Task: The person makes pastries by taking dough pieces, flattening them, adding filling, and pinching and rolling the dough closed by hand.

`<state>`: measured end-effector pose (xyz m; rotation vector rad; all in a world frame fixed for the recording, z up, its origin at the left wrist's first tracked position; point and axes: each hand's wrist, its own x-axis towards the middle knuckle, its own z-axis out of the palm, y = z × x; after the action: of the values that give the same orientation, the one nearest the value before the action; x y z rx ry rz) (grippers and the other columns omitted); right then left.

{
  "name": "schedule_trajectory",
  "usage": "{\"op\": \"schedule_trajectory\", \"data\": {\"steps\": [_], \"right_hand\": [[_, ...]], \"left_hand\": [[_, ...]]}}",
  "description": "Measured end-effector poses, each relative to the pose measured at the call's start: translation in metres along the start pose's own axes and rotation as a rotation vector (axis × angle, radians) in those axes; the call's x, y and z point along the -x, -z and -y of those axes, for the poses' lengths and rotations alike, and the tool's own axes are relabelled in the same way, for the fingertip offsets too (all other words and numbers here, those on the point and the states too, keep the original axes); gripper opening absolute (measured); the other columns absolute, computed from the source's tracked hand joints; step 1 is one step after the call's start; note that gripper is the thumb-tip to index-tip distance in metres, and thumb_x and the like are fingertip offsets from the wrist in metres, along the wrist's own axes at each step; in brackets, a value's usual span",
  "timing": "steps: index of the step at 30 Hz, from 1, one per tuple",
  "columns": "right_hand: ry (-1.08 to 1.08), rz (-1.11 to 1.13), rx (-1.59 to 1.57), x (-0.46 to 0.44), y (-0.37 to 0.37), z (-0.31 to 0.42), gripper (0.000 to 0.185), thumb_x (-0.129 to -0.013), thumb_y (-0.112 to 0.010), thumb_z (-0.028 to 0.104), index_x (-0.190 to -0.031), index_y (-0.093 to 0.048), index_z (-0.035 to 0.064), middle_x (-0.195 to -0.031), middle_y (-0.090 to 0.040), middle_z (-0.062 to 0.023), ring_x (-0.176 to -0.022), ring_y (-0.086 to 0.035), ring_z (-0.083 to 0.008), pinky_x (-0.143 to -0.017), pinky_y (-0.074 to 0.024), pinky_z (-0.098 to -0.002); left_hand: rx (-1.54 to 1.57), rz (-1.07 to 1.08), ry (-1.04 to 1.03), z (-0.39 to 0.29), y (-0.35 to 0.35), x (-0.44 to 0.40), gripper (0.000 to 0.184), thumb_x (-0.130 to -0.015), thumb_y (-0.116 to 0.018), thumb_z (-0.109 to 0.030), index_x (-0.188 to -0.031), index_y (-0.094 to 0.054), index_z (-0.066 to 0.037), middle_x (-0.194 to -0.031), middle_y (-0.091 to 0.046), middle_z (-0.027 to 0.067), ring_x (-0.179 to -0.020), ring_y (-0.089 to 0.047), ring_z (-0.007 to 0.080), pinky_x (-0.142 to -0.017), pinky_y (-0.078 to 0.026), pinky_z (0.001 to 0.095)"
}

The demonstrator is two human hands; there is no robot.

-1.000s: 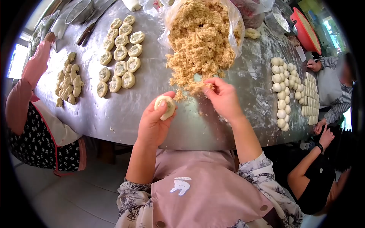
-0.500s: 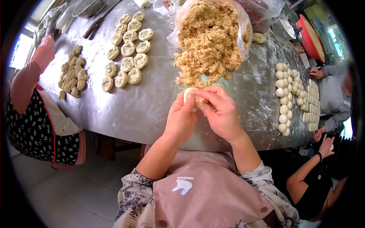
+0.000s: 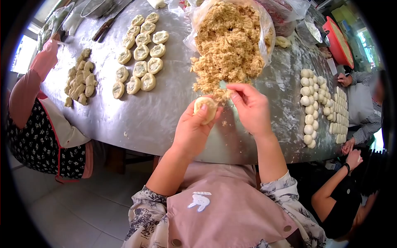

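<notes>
My left hand (image 3: 192, 128) holds a round, flattened piece of dough (image 3: 205, 110), its thumb pressed on the upper face. Just to the right, my right hand (image 3: 250, 108) has thumb and index finger close together at the near edge of a heap of crumbly tan filling (image 3: 227, 49). A small pale green piece (image 3: 223, 84) shows beside those fingertips, partly within the filling. What the right fingers hold, if anything, I cannot make out. The filling spills from a clear plastic bag (image 3: 268, 37) onto the metal table (image 3: 165, 115).
Left of the filling stand rows of cupped dough pieces (image 3: 141, 51), with a pile of dough lumps (image 3: 79, 80) farther left. Several dough balls (image 3: 309, 109) line the right side near a red basin (image 3: 337, 41). A person's pink sleeve (image 3: 25, 93) is at left; other people's hands (image 3: 348, 145) work at right.
My hands have parted. The left has tilted the dough so its round face shows, while the right has moved up and right to the filling's edge, beside the pale green piece.
</notes>
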<state>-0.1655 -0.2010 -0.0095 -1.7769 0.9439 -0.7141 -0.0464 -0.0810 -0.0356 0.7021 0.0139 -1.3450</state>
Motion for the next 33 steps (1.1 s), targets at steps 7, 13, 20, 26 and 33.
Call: {"op": "schedule_trajectory", "data": {"steps": [7,13,20,26,33], "right_hand": [[0.549,0.192,0.445,0.019,-0.003,0.003,0.071,-0.085,-0.063,0.05,-0.134,-0.049,0.0001,-0.139,-0.048,-0.0183,-0.129,-0.042,-0.0398,-0.108,-0.0318,-0.0472],[0.66,0.153,0.534,0.027,-0.019,-0.008,0.063,-0.086,-0.058,0.051,-0.125,-0.051,0.0026,-0.136,-0.052,-0.0129,-0.133,-0.041,-0.0378,-0.11,-0.0252,-0.0506],[0.67,0.046,0.312,0.025,-0.025,-0.008,0.033,-0.099,-0.051,0.036,-0.107,-0.06,0.0053,-0.116,-0.066,-0.0097,-0.134,-0.043,-0.0371,-0.112,-0.0238,-0.0471],[0.579,-0.092,0.162,0.027,-0.031,-0.007,0.023,-0.099,-0.051,0.026,-0.097,-0.063,0.0061,-0.109,-0.069,-0.01,-0.131,-0.047,-0.0368,-0.111,-0.0299,-0.0445],[0.583,-0.175,0.236,0.032,-0.043,0.0,0.015,-0.097,-0.054,0.017,-0.099,-0.062,0.0039,-0.103,-0.07,-0.0095,-0.123,-0.054,-0.0366,-0.108,-0.0354,-0.0439]], "left_hand": [[0.13,0.121,0.108,-0.005,0.002,0.003,0.039,-0.099,-0.053,-0.021,-0.132,-0.046,-0.003,-0.12,-0.058,0.0093,-0.112,-0.059,0.022,-0.096,-0.05,0.0338],[0.226,0.415,0.223,0.005,0.022,-0.004,0.039,-0.098,-0.05,-0.016,-0.135,-0.043,-0.005,-0.118,-0.059,0.0083,-0.108,-0.059,0.0203,-0.093,-0.05,0.0328],[0.031,0.149,0.176,0.007,-0.008,0.01,0.042,-0.099,-0.048,-0.015,-0.138,-0.039,-0.004,-0.125,-0.054,0.007,-0.111,-0.057,0.0178,-0.093,-0.049,0.0323],[0.173,0.159,0.119,0.008,-0.028,0.012,0.038,-0.099,-0.045,-0.012,-0.136,-0.043,-0.004,-0.13,-0.053,0.0089,-0.113,-0.057,0.0207,-0.096,-0.048,0.0342],[-0.078,0.13,0.006,0.019,-0.007,0.002,0.035,-0.098,-0.043,-0.006,-0.132,-0.048,-0.002,-0.123,-0.058,0.0094,-0.11,-0.059,0.0207,-0.095,-0.048,0.0318]]}}
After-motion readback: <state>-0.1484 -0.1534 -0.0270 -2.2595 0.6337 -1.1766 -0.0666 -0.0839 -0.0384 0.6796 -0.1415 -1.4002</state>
